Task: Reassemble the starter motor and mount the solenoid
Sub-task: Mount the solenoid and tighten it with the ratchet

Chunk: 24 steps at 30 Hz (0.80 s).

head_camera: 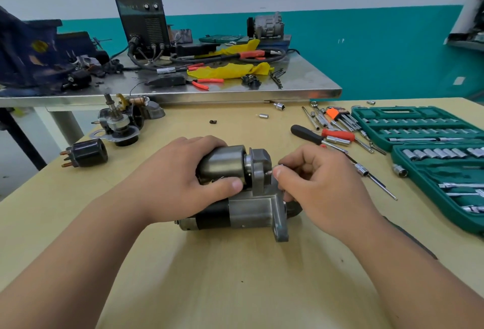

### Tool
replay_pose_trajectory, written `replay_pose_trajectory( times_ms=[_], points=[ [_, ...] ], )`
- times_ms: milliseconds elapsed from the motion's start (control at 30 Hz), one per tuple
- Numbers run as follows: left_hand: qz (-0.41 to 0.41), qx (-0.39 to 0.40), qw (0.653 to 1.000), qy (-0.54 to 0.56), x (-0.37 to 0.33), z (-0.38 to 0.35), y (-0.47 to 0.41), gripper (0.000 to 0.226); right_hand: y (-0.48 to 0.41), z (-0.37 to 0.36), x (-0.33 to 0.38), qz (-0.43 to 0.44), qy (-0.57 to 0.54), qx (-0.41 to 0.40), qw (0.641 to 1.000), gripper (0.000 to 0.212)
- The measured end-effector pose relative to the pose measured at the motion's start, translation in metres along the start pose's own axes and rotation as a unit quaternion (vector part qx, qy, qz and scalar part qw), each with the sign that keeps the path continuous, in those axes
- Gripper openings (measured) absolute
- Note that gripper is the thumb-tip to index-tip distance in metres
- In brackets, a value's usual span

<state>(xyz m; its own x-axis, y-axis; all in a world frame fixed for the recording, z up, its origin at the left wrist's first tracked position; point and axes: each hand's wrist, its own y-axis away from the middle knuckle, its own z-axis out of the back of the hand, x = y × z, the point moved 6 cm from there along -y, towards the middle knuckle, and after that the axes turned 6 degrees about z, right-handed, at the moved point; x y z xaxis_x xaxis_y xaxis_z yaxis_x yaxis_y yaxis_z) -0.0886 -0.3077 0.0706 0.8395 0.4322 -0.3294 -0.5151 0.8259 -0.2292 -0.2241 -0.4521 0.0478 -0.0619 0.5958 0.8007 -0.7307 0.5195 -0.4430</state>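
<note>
Left hand point(178, 182) wrapped round solenoid point(225, 162), thumb on its near side, holding it on top of starter motor point(248, 213). Right hand point(322, 184) pinches small metal part point(275, 169) at the solenoid's flange end; type unclear. Motor lies on its side, mid wooden table point(235, 276). Socket case point(419, 124) open at right.

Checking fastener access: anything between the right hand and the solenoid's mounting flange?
Nothing visible. The right hand pinches a small silvery part right at the mounting flange. The left hand grips the solenoid on the flange's other side, clear of that path.
</note>
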Motion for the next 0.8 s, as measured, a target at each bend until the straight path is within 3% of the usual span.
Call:
replay_pose_trajectory(
  times_ms=[167,367,800],
  points=[
    [0.003,0.011,0.997,0.07,0.003,0.002,0.002,0.044,0.006,-0.001,-0.002,-0.016,-0.005,-0.002,1.0,0.018],
    [0.016,0.061,0.996,0.059,0.006,-0.001,-0.003,0.032,0.012,-0.004,-0.008,-0.011,0.008,0.008,1.0,0.011],
    [0.009,0.126,0.977,0.169,0.016,0.0,-0.001,0.054,0.017,-0.01,-0.003,0.036,0.003,0.061,0.997,0.012]
  ],
)
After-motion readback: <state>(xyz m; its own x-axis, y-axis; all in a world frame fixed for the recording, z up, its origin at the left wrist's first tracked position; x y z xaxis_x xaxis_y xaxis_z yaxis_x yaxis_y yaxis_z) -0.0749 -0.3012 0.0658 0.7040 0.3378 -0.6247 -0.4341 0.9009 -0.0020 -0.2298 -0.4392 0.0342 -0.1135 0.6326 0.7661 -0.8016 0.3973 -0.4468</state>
